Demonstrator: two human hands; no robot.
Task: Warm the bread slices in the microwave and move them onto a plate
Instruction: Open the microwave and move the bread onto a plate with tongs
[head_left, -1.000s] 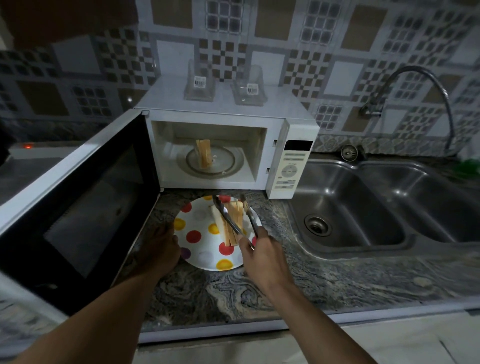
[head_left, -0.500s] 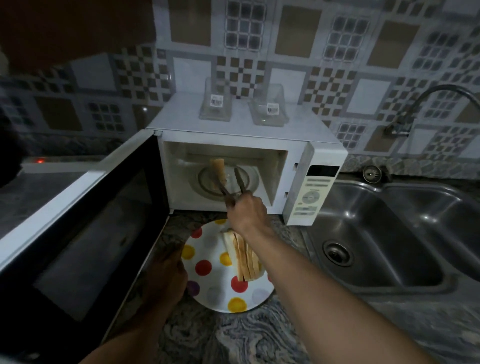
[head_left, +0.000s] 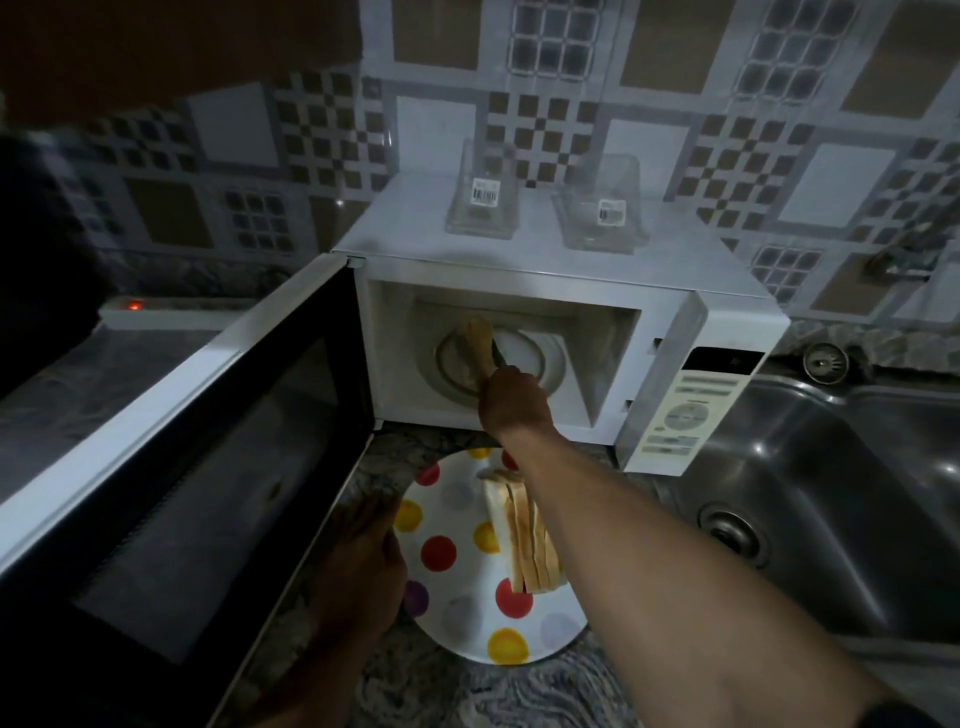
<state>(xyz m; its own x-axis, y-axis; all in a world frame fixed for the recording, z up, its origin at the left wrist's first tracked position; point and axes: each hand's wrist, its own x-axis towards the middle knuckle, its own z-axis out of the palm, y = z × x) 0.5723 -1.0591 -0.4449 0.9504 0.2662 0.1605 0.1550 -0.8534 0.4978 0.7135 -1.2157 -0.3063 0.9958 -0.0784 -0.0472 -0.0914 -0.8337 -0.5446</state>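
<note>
A dim, grainy kitchen view with a cool bluish cast. The white microwave (head_left: 545, 275) is the brightest area. The left hand (head_left: 358, 566) lies in deep shadow beneath its dark door (head_left: 197, 467). A small red light (head_left: 135, 305) glows at left. The sink (head_left: 831, 493) shows a soft sheen. The wall tiles (head_left: 649, 156) bend towards the edges, and details look soft.

home kitchen for sure, patterned checker wall tiles (head_left: 332, 135), white microwave (head_left: 561, 291) sitting on a marbled stone counter (head_left: 519, 691), steel double sink (head_left: 831, 493) on the right, polka-dot plate (head_left: 457, 597)
</note>
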